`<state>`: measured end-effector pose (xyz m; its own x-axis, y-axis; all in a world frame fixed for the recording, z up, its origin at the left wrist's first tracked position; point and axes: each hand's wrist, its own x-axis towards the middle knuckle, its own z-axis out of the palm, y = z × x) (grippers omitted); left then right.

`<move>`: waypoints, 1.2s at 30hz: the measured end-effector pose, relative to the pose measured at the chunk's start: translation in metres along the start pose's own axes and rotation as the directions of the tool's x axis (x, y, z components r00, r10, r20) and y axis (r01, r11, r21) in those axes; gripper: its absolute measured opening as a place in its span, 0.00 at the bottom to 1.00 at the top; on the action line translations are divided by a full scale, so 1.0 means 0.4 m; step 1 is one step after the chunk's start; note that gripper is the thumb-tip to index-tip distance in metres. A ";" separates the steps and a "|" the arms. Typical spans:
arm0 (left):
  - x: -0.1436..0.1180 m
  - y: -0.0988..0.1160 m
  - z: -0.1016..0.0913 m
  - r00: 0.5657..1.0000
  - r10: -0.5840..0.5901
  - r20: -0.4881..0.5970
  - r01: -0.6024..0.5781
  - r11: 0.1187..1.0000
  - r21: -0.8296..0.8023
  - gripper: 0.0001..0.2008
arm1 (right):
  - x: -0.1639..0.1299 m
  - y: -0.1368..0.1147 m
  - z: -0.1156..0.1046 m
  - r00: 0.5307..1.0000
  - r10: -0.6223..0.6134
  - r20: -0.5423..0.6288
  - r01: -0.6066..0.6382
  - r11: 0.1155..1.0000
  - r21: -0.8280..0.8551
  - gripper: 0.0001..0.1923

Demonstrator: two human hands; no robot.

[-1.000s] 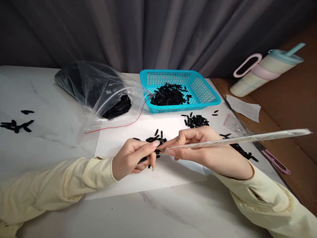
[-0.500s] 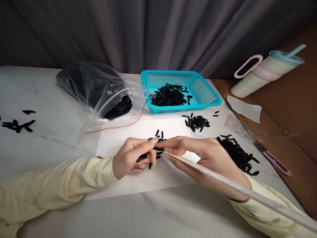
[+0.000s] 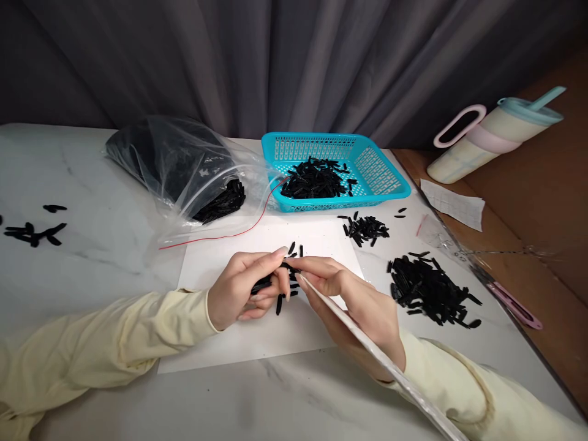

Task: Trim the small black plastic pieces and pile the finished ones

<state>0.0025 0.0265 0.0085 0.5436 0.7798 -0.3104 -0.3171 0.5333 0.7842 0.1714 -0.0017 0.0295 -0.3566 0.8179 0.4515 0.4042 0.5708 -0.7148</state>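
Both hands meet over a white sheet of paper (image 3: 257,331) that lies flat on the marble counter (image 3: 92,257). The left hand (image 3: 245,288) is curled, its thumb and fingers pinched around a few small black pieces (image 3: 263,284) held just above the paper. The right hand (image 3: 356,303) grips a long, thin clear strip (image 3: 395,376) between thumb and fingers; the strip's near tip sits right at the left hand's fingertips, and the rest runs back along the right forearm toward the lower right edge of the view. A few loose black pieces (image 3: 294,250) lie on the paper just beyond the fingertips. To the right of the paper, on the counter, sits a large heap of black pieces (image 3: 432,291), with a smaller cluster (image 3: 365,228) farther back, near a teal plastic basket (image 3: 390,177) that holds more of the same. Left of the basket lies a clear plastic bag (image 3: 184,165) with a red seal line, dark pieces showing through it. A few stray black pieces (image 3: 34,233) rest near the counter's left edge. On the brown surface to the right lie a tipped tumbler (image 3: 491,138) with a straw, a paper slip (image 3: 454,202) and a pink tool (image 3: 514,305).
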 end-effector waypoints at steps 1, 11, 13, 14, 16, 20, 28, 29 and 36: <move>-0.001 0.000 0.000 1.000 0.005 -0.003 -0.005 1.000 0.004 0.22 | 0.001 -0.005 0.000 0.999 0.046 -0.002 -0.046 0.999 -0.006 0.09; -0.001 -0.001 0.001 0.999 0.033 0.007 -0.033 0.999 0.022 0.21 | 0.000 -0.012 0.006 0.956 0.288 -0.053 -0.275 0.946 0.174 0.12; -0.001 -0.002 0.001 0.999 0.040 0.000 -0.040 0.999 0.029 0.20 | 0.001 -0.012 0.006 0.944 0.329 -0.040 -0.311 0.921 0.233 0.13; -0.001 -0.003 0.002 0.999 0.044 -0.002 -0.043 0.999 0.032 0.20 | 0.002 -0.012 0.006 0.936 0.350 -0.032 -0.329 0.905 0.271 0.13; -0.001 -0.003 0.002 0.999 0.045 0.000 -0.045 0.998 0.036 0.20 | 0.005 -0.013 0.005 0.921 0.390 -0.018 -0.359 0.864 0.352 0.14; -0.002 -0.003 0.002 0.999 0.048 0.005 -0.048 0.998 0.040 0.20 | 0.015 -0.015 -0.001 0.899 0.437 0.040 -0.401 0.781 0.479 0.14; -0.004 -0.007 -0.003 0.998 0.065 0.002 -0.065 0.996 0.064 0.20 | 0.037 -0.025 -0.023 0.836 0.542 0.088 -0.498 0.681 0.537 0.15; -0.005 -0.008 -0.002 0.998 0.067 0.002 -0.067 0.995 0.070 0.20 | 0.038 -0.026 -0.024 0.837 0.539 0.090 -0.498 0.685 0.531 0.15; -0.007 -0.011 0.000 0.998 0.065 0.003 -0.065 0.992 0.105 0.20 | 0.041 -0.028 -0.034 0.838 0.534 0.113 -0.519 0.714 0.470 0.14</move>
<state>0.0024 0.0221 0.0057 0.5242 0.8118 -0.2570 -0.2687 0.4441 0.8548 0.1724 0.0065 0.0522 -0.1782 0.9819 -0.0644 0.0772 -0.0512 -0.9957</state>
